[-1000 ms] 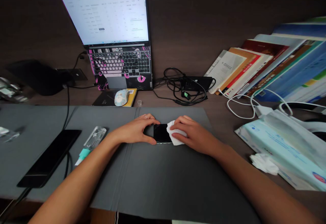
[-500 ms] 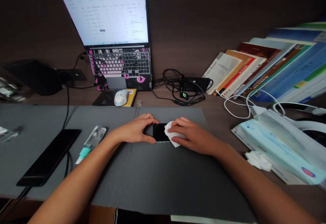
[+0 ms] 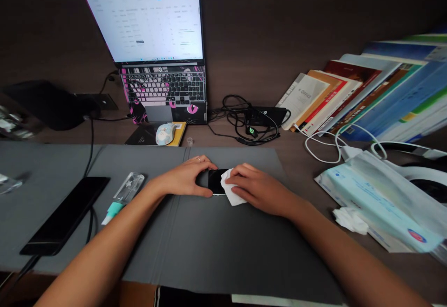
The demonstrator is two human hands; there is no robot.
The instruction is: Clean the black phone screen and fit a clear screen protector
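A black smartphone (image 3: 215, 182) lies screen up on the grey desk mat (image 3: 223, 246). Its left end sits between the thumb and fingers of my left hand (image 3: 192, 177), which grips it by the long edges. My right hand (image 3: 258, 188) presses a folded white tissue (image 3: 233, 194) onto the right part of the screen, fingers closed over it. Tissue and hand hide the phone's right end. To the left of my left forearm lies a clear spray bottle (image 3: 129, 188) with a mint-green collar. Farther left is a larger black phone (image 3: 66, 216) with a cable plugged in.
Behind the mat stand an open laptop (image 3: 164, 88), a mouse (image 3: 165, 133) on a yellow and black booklet, and a tangle of black cables (image 3: 240, 132). Leaning books (image 3: 335, 95), a tissue pack (image 3: 377, 200), a crumpled tissue (image 3: 351, 220) and white headphones (image 3: 412, 172) are on the right.
My right hand has slid the tissue slightly left and toward me across the phone's screen. My left hand keeps the same grip, and the view has shifted a little.
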